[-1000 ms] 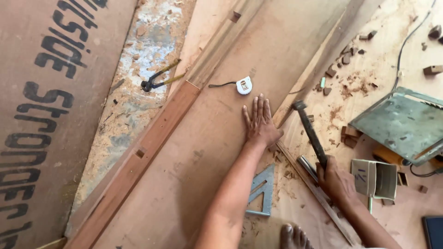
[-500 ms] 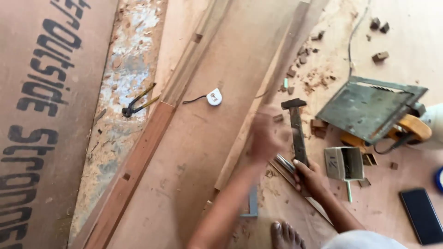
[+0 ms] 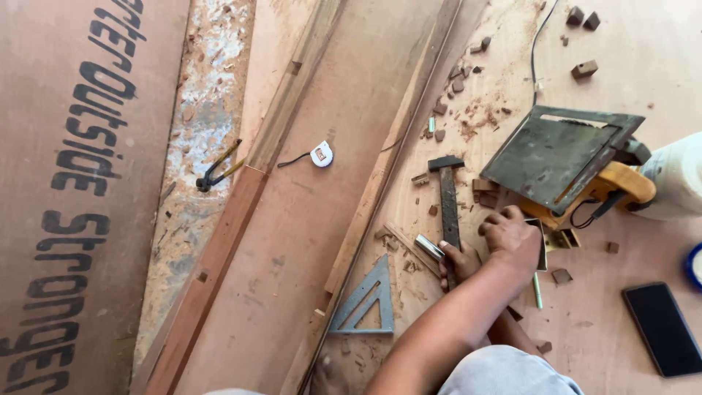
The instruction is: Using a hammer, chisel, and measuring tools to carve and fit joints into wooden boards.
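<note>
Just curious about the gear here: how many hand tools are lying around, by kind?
Hammer: 1
Tape measure: 1
Pliers: 1
Triangular square: 1
Total: 4

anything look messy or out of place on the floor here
Yes: wood offcuts and shavings lie scattered beside the long board, around the hammer. A power saw lies tipped on its side, base plate angled up. Pliers lie apart on rough, flaking ground.
</note>
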